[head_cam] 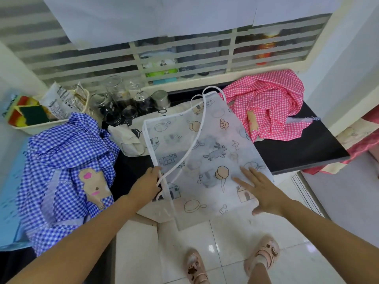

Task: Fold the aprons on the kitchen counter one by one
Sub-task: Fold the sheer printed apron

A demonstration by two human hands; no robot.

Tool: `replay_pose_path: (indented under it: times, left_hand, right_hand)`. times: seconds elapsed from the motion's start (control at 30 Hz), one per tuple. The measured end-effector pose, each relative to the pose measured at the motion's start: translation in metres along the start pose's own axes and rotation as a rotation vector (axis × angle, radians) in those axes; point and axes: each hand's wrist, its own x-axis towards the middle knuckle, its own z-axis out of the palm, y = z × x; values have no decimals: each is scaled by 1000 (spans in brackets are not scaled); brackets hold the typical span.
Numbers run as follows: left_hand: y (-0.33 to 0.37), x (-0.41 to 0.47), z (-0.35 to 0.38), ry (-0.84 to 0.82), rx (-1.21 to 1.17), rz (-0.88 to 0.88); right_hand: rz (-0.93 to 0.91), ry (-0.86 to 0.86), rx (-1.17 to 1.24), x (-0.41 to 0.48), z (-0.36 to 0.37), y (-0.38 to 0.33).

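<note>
1. Head view: the right hand (pixel 264 191) lies flat, fingers straight and spread, pressing the near right part of the white printed apron (pixel 205 148).
2. The left hand (pixel 146 182) curls round the apron's left edge and its white strap (pixel 191 146); the fingertips are hidden under the cloth.
3. The apron is spread on the black counter (pixel 297 148), its near end overhanging.
4. A blue checked apron (pixel 67 160) lies crumpled to the left and a pink checked apron (pixel 266 105) at the far right.
5. The glass jars (pixel 114 103) behind are blurred.
</note>
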Motion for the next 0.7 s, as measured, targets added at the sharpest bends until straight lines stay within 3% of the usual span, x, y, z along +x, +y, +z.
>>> replay_pose_path:
  times: [0.07, 0.13, 0.2, 0.33, 0.5, 0.63, 0.7]
  left_hand:
    - [-2, -6, 13, 143, 247, 235]
    - [0, -13, 25, 114, 371, 451]
    - [3, -23, 38, 28, 491, 549]
    - [5, -33, 60, -12, 531, 496]
    - [1, -28, 69, 50, 479, 422]
    - [7, -29, 77, 202, 409, 395]
    - [9, -29, 80, 243, 390, 379]
  right_hand:
    - [1, 11, -118, -4, 0, 2]
    - [6, 109, -115, -6, 4, 2]
    - [-15, 217, -173, -4, 13, 6]
    - [92, 239, -189, 7, 20, 5]
    - [485, 274, 84, -3, 23, 21]
    - [385, 384, 110, -13, 20, 38]
    - [388, 495, 248, -12, 20, 37]
